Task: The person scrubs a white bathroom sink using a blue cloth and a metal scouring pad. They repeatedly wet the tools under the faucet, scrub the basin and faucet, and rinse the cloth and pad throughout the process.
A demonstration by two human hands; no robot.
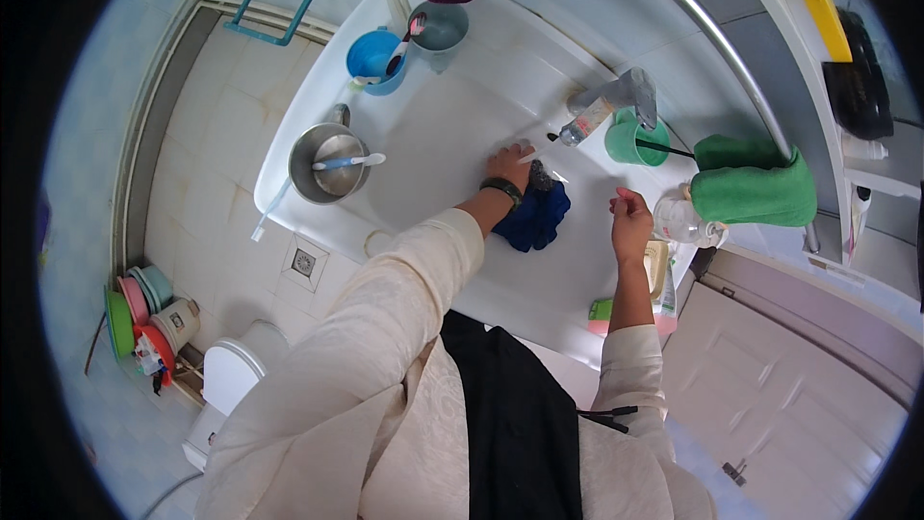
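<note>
My left hand reaches down into the white washbasin, under a thin stream of water. A dark bracelet circles that wrist, and what lies under the palm is hidden. Beside it, a dark blue cloth lies crumpled on the basin floor. A grey scourer, seemingly steel wool, touches the cloth's upper end. The stream comes from a clear plastic bottle piece fitted on the grey faucet. Over the basin's right side hovers my right hand, fingers curled in, with nothing visible in it.
Along the left rim stand a steel mug, a blue cup and a grey cup, with toothbrushes. At right are a green cup, a pump bottle, a soap dish and a green towel on a metal rail.
</note>
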